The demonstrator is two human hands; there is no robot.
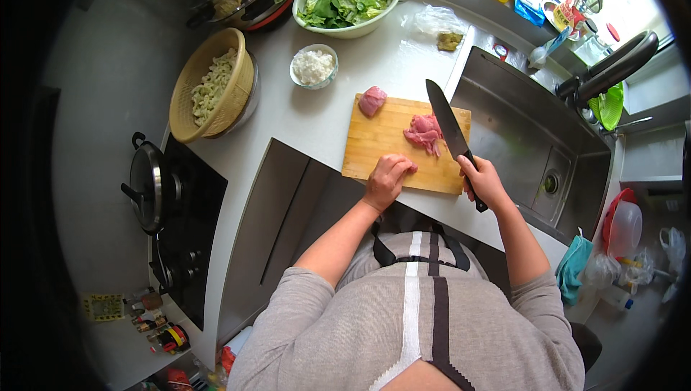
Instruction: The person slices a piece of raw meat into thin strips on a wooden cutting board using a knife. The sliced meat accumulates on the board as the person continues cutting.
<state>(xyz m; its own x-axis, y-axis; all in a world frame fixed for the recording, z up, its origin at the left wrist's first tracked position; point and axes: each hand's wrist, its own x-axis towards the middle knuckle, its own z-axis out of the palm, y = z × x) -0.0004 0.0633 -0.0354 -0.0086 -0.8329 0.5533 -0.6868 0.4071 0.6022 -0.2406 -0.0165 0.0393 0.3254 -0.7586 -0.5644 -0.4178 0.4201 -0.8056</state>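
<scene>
In my right hand (482, 181) is the black handle of a kitchen knife (447, 116). Its dark blade points away from me, over the right part of a wooden cutting board (378, 140). My left hand (387, 179) rests at the board's near edge, its fingers closed on a small piece of raw meat (413, 168). A pile of sliced raw meat (422, 133) lies beside the blade, which hides part of it. One larger raw meat chunk (372, 100) sits at the board's far left corner.
Right of the board is a steel sink (502, 116) with a dark faucet (610, 67). Beyond the board stand a bowl of white food (314, 66) and a basin of leafy greens (345, 2). A tan colander (183, 105) stands left, near a black cooktop (197, 218) bearing a lidded pan (146, 186).
</scene>
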